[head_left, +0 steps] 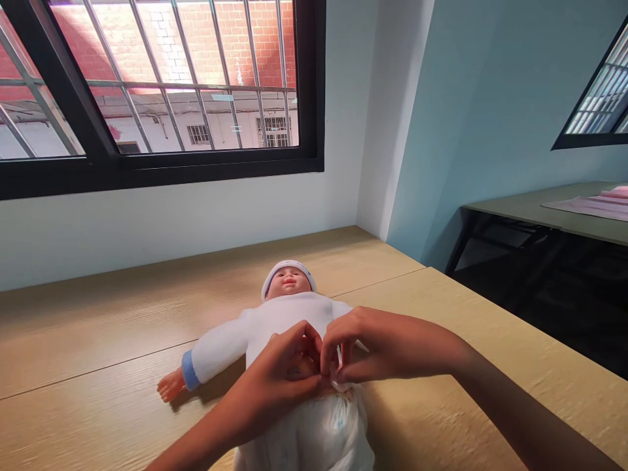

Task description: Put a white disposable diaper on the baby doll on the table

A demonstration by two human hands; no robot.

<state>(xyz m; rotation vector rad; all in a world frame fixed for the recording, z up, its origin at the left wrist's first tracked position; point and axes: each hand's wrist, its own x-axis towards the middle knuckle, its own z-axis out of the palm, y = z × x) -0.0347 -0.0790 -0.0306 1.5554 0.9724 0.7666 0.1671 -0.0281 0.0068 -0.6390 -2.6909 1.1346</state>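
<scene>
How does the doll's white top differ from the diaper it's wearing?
The top looks smooth and covers the doll's chest and arms; the diaper looks puffy and crinkled and wraps the lower body. The top has a blue cuff at the sleeve end; the diaper has no such band in view. Both are white. At the waist where they meet, the right hand seems to pinch the diaper's upper edge, the left hand beside it.

2 hands together, left hand (289,366) curled, right hand (373,350) pinching, forearms converging
</scene>
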